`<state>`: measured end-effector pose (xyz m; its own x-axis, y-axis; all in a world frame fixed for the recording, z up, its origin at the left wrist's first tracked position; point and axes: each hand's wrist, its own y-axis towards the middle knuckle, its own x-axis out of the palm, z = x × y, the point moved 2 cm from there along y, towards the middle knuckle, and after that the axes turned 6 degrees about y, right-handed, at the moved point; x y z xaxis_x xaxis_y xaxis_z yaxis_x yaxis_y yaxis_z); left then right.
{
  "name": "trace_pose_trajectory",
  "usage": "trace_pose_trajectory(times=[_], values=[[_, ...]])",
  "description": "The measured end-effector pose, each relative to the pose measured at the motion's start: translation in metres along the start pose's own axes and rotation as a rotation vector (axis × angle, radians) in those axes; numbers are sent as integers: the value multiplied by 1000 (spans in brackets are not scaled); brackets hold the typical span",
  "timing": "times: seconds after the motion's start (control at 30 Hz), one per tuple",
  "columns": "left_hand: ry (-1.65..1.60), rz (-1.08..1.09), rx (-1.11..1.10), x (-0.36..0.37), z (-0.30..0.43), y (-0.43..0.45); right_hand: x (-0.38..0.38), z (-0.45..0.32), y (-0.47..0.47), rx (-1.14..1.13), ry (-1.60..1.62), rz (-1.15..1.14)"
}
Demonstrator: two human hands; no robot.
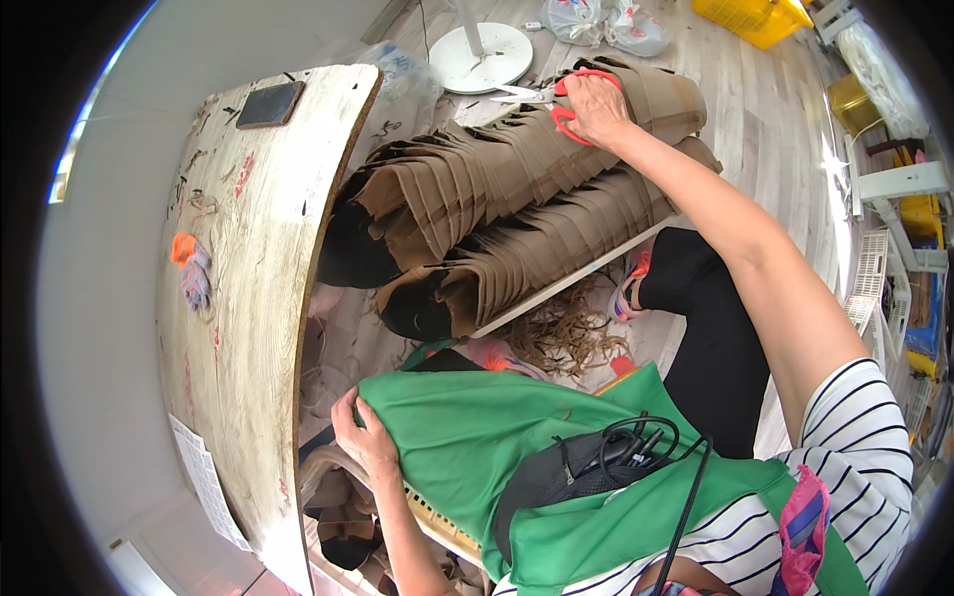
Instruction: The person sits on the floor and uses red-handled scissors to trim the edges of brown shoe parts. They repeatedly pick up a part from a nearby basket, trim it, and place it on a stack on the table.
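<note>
My right hand grips the red handles of a pair of scissors, whose metal blades point left and look slightly parted. The hand is over the far end of a long row of nested brown pieces, fabric or leather-like, with black inner sides. Alongside it, nearer to me, runs a second nested row. Whether the scissors touch the pieces I cannot tell. My left hand rests against the green apron over my leg, holding nothing that shows.
A wooden table at left bears a phone, gloves and a printed sheet. Brown trimmings litter the floor. Further off are a round white stand base, plastic bags and a yellow crate.
</note>
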<state>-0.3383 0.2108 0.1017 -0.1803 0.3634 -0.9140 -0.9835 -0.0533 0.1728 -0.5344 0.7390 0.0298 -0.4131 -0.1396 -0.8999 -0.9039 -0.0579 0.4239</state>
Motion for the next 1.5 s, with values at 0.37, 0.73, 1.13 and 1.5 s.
trace_pose_trajectory(times=[0.37, 0.73, 1.13, 1.5], values=[[-25, -27, -43, 2, 0, 2, 19, -27, 3, 28, 47, -76], [-39, -46, -65, 2, -5, 3, 38, -52, 0, 129, 146, -165], [-41, -51, -68, 3, -7, 4, 55, -62, -1, 159, 224, -143], [-42, -54, -71, 1, -4, 5, 66, -97, -4, 190, 298, -97]])
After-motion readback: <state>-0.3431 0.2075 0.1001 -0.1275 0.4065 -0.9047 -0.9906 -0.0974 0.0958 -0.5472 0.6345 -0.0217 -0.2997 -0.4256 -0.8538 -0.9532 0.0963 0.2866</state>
